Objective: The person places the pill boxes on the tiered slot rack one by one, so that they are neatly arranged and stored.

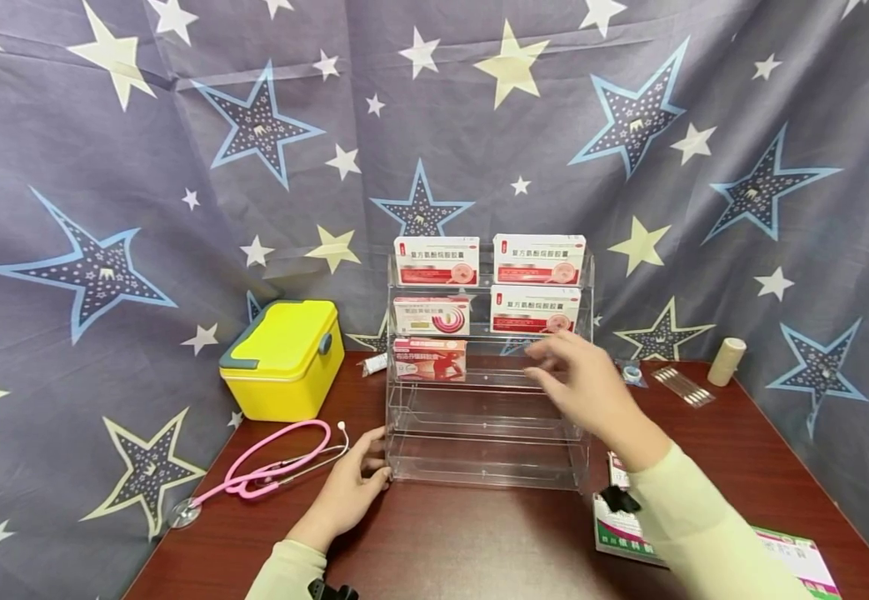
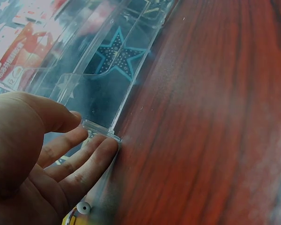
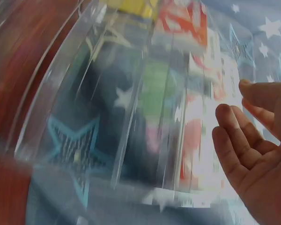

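A clear tiered display rack (image 1: 486, 477) stands upright on the table. My left hand (image 1: 352, 483) is at its lower left corner, fingertips touching the side edge and fingers fairly straight. In front of the rack's right half, my right hand (image 1: 580, 379) hovers with bent, parted fingers and nothing between them. Just above it is a white-and-red medicine box (image 1: 535, 310) on the second tier. Two matching medicine boxes, left (image 1: 436, 261) and right (image 1: 539, 259), stand on the top tier. A white-and-pink medicine box (image 1: 432, 316) and a red medicine box (image 1: 429, 360) occupy the left column below.
A yellow lidded case (image 1: 277, 367) and a pink stethoscope (image 1: 254, 479) lie left of the rack. Green-and-white medicine boxes (image 1: 801, 558) lie front right, partly under my right sleeve. A bandage roll (image 1: 726, 362) and cotton swabs (image 1: 683, 387) are at the back right.
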`<state>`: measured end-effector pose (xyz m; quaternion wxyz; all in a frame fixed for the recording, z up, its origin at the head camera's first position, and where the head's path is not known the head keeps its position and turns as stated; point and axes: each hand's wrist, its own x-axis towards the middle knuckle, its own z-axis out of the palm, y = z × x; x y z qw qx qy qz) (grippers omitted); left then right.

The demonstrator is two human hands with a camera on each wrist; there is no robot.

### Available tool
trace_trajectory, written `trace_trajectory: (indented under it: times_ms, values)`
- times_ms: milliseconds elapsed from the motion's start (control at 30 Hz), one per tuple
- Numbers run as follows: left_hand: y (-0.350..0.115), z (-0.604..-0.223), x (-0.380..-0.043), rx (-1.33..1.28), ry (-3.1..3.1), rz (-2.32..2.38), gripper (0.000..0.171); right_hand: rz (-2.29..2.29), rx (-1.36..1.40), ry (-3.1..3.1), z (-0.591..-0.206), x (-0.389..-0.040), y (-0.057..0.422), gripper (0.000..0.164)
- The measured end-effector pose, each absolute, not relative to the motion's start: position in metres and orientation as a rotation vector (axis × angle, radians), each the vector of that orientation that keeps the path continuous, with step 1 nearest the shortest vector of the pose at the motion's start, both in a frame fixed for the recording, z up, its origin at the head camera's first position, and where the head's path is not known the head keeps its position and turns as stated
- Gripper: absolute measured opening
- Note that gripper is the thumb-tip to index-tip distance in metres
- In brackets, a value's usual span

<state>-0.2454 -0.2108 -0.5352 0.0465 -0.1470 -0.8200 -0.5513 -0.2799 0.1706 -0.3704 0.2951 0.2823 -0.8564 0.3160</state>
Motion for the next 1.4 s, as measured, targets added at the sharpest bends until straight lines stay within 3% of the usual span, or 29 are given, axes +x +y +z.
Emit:
trace_trajectory:
  times_ms: [300,533,733,1033,1400]
  values:
    - [-0.213,-0.537,-0.246,-0.465,-2.509,-1.675,0.066,0.847,0.454,-2.428,-0.419,-0.253,0.282,0.025]
    - [-0.215,-0.539,-0.247,-0.458,-2.507,-1.675,0.067,0.898,0.243,-2.757,-0.455,-0.246,0.339,0.042]
    - [-0.214,-0.539,-0.246,-0.441,-2.504,-1.687,0.066,1.000,0.181,-2.895,-0.476,-0.246,0.360,0.054]
    - [-0.213,-0.538,-0.247,-0.453,-2.507,-1.680,0.065,1.053,0.302,-3.000,-0.485,-0.250,0.373,0.063]
    - [-0.212,-0.537,-0.247,-0.451,-2.507,-1.690,0.065,1.082,0.272,-3.090,-0.488,-0.249,0.377,0.058]
